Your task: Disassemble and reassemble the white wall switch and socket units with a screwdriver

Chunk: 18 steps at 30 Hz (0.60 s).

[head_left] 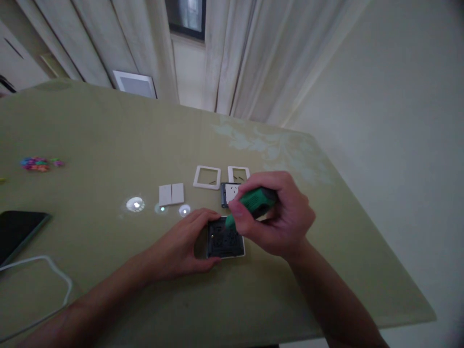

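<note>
A: What lay nearest the viewer?

B: A thin white cable (58,273) curved across the pale green tabletop (145,135), well to the left of the black square plastic panel with a white rim (225,245).

A: And at the panel itself?

B: It lay on the tabletop in the grasp of the left hand (177,247), whose thumb met its near left corner while the fingers bent over its far left edge. The right hand (286,220) gripped a green-and-black ribbed tool handle (255,200), slanted so that its lower end came down over the panel's far half. I couldn't tell whether a tip touched.

A: Anything level with it?

B: A flat dark tablet-like slab (21,232), well to the panel's left.

A: Farther off?

B: Just beyond the panel, a white-faced socket module with a dark grey body (229,194), partly hidden by the right hand. Two white rectangular plates (171,194) lay beyond the panel to the left. Past those came two hollow white frames (195,177), small thin pieces showing within their openings.

A: And farthest?

B: A small multicoloured heap (36,163), far left of the panel, then pale hanging curtains (134,38) beyond everything.
</note>
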Motion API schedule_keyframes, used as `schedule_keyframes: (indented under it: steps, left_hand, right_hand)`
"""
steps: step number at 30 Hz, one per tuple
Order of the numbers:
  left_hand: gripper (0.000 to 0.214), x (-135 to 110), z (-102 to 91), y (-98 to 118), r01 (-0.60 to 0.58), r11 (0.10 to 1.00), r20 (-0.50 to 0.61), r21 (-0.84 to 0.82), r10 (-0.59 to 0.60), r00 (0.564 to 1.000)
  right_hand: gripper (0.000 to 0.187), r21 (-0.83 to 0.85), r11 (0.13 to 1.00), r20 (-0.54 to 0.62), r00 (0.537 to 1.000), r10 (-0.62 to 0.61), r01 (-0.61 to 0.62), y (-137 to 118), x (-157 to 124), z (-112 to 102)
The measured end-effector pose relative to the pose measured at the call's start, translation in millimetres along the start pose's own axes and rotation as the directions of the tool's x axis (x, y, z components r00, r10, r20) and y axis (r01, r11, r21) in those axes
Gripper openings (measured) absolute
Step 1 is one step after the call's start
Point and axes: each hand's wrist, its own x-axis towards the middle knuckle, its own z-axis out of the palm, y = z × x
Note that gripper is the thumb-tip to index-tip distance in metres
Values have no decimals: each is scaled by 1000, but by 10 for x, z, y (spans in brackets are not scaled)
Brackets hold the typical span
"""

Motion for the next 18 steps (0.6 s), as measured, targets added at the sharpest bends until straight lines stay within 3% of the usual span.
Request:
schedule_keyframes:
  steps: [4, 18]
  left_hand:
    - [78, -7, 10, 3, 9, 1000, -3, -5, -9, 1000]
    - [80, -19, 8, 14, 13, 1000, -8, 16, -13, 1000]
  right_hand:
    - [24, -2, 1000, 55, 999, 1, -1, 71, -35, 55]
    - [23, 15, 1000, 63, 998, -9, 8, 109, -41, 66]
